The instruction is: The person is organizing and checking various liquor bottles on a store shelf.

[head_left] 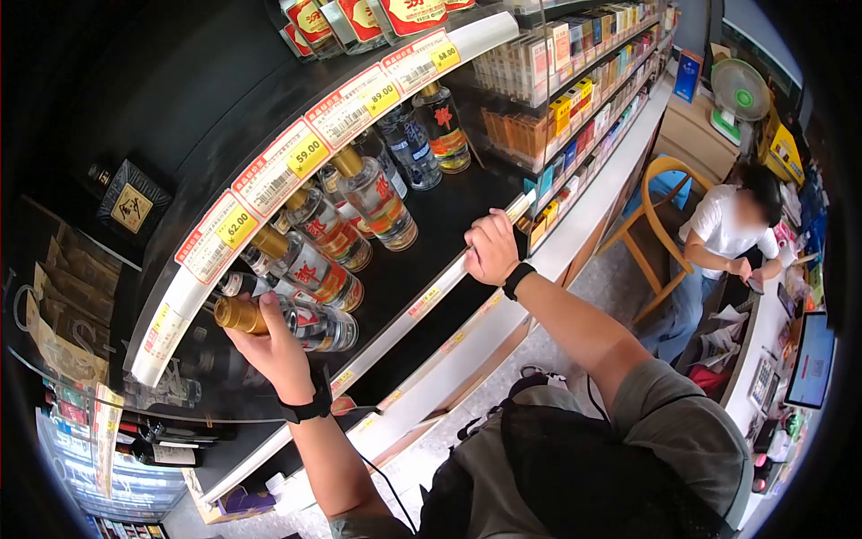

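Note:
My left hand [280,352] is closed around the gold cap of a clear liquor bottle [321,325] on the lower shelf. The bottle leans in this view, its lower body resting among the others. Beside it stand several similar bottles with gold caps and red-and-orange labels, such as one liquor bottle [382,207]. My right hand [492,248] is curled at the white front edge of the shelf [440,286], its fingers bent over the edge. Both wrists wear dark bands.
Price tags [310,154] line the upper shelf edge, above which more bottles [355,22] stand. Cigarette packs [561,112] fill racks to the right. A seated person [727,229] is at a counter near a wooden chair [651,225] and a fan [741,90]. Dark wine bottles [166,452] lie at lower left.

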`<action>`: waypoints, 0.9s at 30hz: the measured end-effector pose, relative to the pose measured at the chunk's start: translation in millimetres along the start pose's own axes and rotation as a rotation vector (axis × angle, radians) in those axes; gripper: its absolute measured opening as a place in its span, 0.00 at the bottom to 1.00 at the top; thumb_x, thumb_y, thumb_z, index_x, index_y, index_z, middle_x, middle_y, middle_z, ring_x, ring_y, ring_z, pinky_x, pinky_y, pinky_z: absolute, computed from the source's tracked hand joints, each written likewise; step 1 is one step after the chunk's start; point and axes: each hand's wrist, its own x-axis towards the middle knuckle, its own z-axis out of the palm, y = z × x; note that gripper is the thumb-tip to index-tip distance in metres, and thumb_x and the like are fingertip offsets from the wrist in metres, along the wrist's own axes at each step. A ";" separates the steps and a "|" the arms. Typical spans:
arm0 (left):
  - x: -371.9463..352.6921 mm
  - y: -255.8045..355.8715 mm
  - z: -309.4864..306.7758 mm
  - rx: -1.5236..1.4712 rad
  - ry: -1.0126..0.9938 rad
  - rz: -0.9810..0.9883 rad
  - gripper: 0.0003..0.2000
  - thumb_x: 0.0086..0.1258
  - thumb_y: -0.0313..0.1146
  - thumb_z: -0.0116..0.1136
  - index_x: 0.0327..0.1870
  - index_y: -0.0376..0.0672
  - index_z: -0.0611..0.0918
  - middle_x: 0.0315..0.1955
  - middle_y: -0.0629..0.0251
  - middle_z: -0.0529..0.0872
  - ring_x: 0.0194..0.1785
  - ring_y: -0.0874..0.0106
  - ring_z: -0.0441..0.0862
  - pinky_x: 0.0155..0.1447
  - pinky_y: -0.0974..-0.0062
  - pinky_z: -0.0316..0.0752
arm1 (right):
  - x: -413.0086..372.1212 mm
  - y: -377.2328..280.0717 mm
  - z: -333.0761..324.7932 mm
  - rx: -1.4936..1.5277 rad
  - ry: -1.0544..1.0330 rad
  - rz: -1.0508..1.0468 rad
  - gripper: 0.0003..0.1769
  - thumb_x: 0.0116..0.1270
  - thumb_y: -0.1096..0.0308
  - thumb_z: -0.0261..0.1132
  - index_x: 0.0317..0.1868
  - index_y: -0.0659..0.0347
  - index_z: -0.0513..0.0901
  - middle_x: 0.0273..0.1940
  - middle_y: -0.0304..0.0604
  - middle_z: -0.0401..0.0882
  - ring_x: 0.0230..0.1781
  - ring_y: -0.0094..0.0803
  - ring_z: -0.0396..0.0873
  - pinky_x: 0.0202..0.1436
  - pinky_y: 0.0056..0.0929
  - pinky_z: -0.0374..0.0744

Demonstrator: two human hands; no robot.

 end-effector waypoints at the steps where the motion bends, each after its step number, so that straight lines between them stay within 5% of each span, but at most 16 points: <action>1: -0.7 0.4 0.7 -0.002 -0.002 0.000 0.19 0.82 0.27 0.64 0.67 0.34 0.71 0.58 0.59 0.77 0.55 0.73 0.82 0.60 0.73 0.83 | 0.0 0.2 -0.1 -0.003 -0.002 -0.001 0.14 0.53 0.65 0.67 0.40 0.55 0.78 0.43 0.45 0.75 0.51 0.48 0.75 0.74 0.59 0.71; 27: -4.2 -7.4 -25.5 0.045 0.047 0.039 0.20 0.84 0.35 0.64 0.65 0.32 0.71 0.54 0.53 0.84 0.55 0.66 0.87 0.62 0.67 0.83 | -0.6 1.6 -0.4 0.003 0.036 -0.019 0.14 0.53 0.64 0.68 0.41 0.57 0.80 0.42 0.45 0.76 0.51 0.47 0.77 0.74 0.57 0.71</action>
